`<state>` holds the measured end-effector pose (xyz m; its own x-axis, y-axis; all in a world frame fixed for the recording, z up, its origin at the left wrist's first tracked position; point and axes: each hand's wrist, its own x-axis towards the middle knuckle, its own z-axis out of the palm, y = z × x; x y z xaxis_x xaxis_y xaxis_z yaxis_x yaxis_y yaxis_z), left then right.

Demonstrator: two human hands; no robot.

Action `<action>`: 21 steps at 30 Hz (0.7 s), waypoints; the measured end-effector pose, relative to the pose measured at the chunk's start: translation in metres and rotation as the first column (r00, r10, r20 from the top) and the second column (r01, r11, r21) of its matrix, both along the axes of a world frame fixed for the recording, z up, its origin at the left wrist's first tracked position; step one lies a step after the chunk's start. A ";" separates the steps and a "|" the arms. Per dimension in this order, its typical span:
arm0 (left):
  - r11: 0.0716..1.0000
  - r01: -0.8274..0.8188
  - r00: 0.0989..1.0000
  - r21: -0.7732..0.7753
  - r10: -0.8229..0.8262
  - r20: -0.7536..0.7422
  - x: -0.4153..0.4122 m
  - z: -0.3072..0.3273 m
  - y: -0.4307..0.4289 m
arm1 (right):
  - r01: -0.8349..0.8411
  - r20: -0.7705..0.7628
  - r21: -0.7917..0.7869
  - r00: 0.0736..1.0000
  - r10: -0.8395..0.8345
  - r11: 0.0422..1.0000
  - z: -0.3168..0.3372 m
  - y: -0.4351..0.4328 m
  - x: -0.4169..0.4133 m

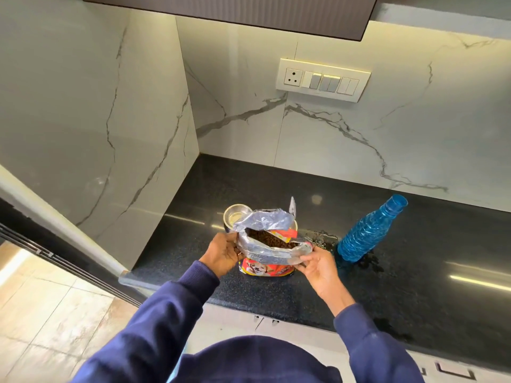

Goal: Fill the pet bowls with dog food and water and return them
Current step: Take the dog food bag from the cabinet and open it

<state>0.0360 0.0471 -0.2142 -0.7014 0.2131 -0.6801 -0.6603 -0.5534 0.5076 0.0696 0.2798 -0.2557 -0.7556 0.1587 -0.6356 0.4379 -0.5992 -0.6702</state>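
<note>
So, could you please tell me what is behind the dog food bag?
A steel bowl stands behind the dog food bag, which both hands hold open. Only its left part shows; the bag covers the rest, so any second bowl there would be hidden.

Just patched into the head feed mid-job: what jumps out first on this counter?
The opened foil-lined dog food bag with brown kibble showing, held at its mouth by the left hand and right hand, near the front of the black speckled countertop. Just behind it sits a round steel pet bowl. To the right stands an uncapped, ribbed blue plastic bottle, with spilled water beside it.
</note>
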 end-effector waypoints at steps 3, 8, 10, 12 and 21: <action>0.993 0.011 0.997 -0.121 -0.019 -0.071 -0.006 0.003 0.008 | -0.102 0.088 0.354 0.993 0.076 0.930 0.009 0.002 -0.010; 0.829 0.009 0.901 -0.559 -0.249 -0.354 -0.017 -0.006 0.010 | -0.293 0.157 0.766 0.948 0.276 0.572 0.024 -0.020 -0.013; 0.690 -0.047 0.810 -0.723 -0.397 -0.432 -0.022 -0.010 0.007 | -0.243 0.151 0.922 0.943 0.296 0.302 0.021 -0.019 -0.013; 0.555 -0.070 0.776 -0.829 -0.492 -0.395 -0.029 -0.013 0.004 | -0.207 0.137 0.961 0.933 0.333 0.184 0.021 -0.010 -0.016; 0.495 -0.016 0.753 -0.869 -0.565 -0.336 -0.049 -0.016 0.007 | -0.169 0.210 0.977 0.856 0.472 -0.129 0.024 -0.005 -0.042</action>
<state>-0.0126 0.0536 -0.2302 -0.9790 0.0536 -0.1968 -0.1547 0.4340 0.8875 0.0278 0.2746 -0.2318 -0.9841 0.1769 0.0157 0.1486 0.8684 -0.4731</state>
